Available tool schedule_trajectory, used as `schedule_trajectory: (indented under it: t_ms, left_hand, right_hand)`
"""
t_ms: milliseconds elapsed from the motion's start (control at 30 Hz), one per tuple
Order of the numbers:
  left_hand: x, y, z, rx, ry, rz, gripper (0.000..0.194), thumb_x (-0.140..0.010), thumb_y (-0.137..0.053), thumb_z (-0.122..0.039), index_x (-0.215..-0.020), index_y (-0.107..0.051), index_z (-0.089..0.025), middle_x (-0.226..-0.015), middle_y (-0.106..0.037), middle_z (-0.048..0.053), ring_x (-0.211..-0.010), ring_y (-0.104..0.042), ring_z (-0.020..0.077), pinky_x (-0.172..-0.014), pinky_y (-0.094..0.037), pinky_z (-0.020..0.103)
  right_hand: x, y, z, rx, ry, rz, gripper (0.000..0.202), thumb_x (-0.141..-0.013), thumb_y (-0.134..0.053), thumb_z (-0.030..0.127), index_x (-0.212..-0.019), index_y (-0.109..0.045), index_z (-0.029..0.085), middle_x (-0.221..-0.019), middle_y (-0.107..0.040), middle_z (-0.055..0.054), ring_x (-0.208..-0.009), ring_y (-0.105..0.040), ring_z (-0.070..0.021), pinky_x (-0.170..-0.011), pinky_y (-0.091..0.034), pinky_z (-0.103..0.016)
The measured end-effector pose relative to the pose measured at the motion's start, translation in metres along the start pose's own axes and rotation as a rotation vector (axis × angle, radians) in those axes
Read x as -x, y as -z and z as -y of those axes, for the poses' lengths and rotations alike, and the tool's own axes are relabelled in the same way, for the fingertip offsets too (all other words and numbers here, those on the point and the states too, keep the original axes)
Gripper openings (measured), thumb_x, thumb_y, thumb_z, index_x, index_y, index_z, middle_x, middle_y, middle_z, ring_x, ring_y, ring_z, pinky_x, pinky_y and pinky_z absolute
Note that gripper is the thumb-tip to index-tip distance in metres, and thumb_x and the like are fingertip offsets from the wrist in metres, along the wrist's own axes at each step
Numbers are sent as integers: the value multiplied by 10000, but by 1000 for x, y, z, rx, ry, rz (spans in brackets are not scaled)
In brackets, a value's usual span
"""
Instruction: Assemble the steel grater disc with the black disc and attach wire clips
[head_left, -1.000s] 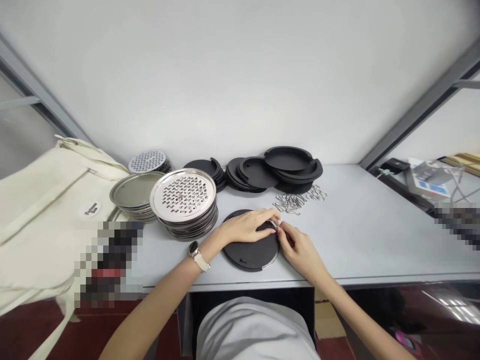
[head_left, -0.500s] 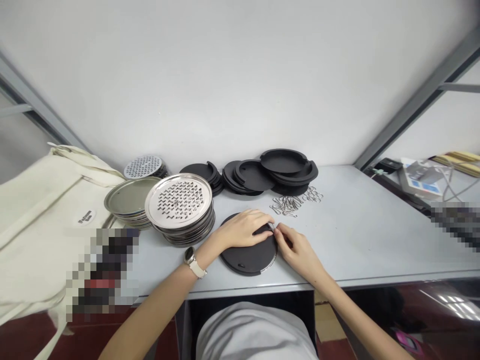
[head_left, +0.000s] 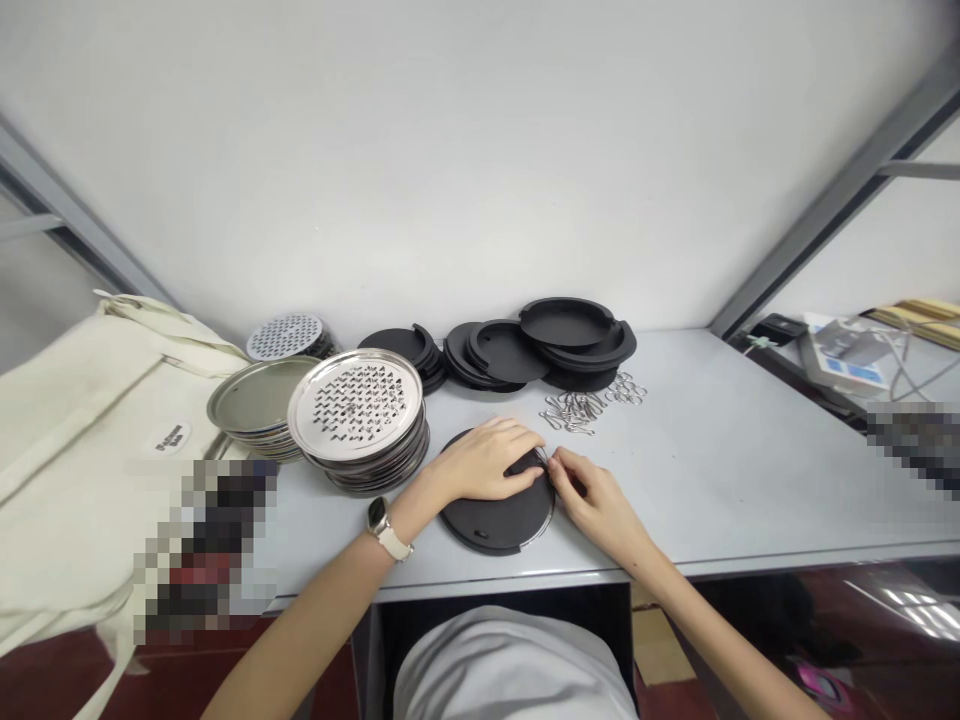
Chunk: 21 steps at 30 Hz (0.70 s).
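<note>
A round black disc (head_left: 499, 520) with a thin metal edge showing at its right lies flat near the table's front. My left hand (head_left: 491, 460) rests over its upper part, thumb and fingers closing towards its right rim. At that rim my right hand (head_left: 589, 490) pinches something small, thin and metallic, too small to make out; its tip meets the left fingertips. Behind the hands lies a pile of small metal hooks (head_left: 574, 410). To the left stands a stack of round metal grater plates (head_left: 358, 405).
Black round trays (head_left: 566, 325) and smaller black discs (head_left: 394, 345) are stacked by the wall. Greenish metal lids (head_left: 262, 395) and another grater stack (head_left: 285, 337) stand at the left, beside a cream cloth bag (head_left: 90, 440). A white box (head_left: 840, 355) lies far right.
Both hands keep nearly the same place at the disc's right rim. The fingers have shifted only very slightly.
</note>
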<state>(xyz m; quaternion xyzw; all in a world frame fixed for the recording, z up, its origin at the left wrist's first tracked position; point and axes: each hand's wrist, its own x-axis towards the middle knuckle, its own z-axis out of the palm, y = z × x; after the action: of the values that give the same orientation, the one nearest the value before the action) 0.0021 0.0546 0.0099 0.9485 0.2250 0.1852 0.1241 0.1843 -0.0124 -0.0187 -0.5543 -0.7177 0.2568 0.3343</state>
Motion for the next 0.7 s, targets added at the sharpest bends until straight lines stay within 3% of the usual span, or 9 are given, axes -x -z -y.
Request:
schedule_trajectory:
  t_ms: [367, 700]
  left_hand:
    - [0, 3, -2, -2, 14, 14, 199, -909, -487, -297, -1056, -535, -172, -992, -612, 75, -972, -554, 220, -900, -412, 348]
    - [0, 4, -1, -21, 19, 38, 181, -922, -480, -328, -970, -548, -167, -945, -599, 65, -937, -547, 214, -881, -410, 337]
  right_hand:
    - [-1, 2, 4, -3, -3, -6, 317, -950, -374, 341, -661, -319, 222, -568, -349, 50, -547, -373, -127, -531, -330, -239]
    - [1, 2, 1, -27, -59, -39, 267, -949, -383, 370, -732, -418, 218, -578, -396, 59, -534, -399, -125, -542, -346, -237]
